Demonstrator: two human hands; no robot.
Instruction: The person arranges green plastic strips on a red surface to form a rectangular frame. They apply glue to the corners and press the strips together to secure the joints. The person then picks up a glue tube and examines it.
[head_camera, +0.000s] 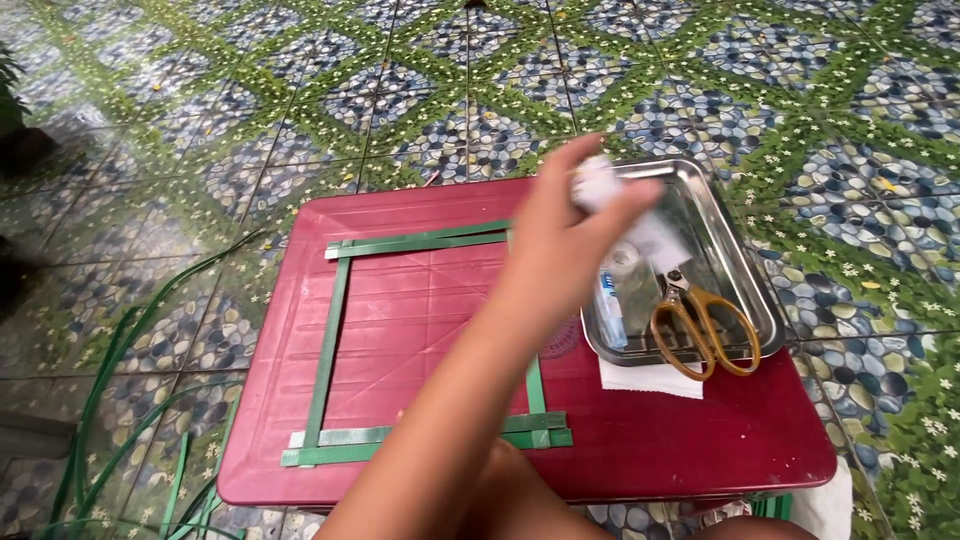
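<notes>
Over the red worktop (700, 440), one hand (565, 235), side unclear, was closed on a small white blurred object (598, 183) above the steel tray (745, 270) with scissors (705, 325); green leaf-strip frame (335, 330) lay beside. Likely fetching supplies; fastening strips seemed due.

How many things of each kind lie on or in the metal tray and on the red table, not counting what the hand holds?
Green strips forming the frame: 4
Scissors: 1
Metal tray: 1
Small tube in the tray: 1
White paper under the tray: 1
Total: 8
The blurred hand hides part of the tray, so more may lie there.
</notes>
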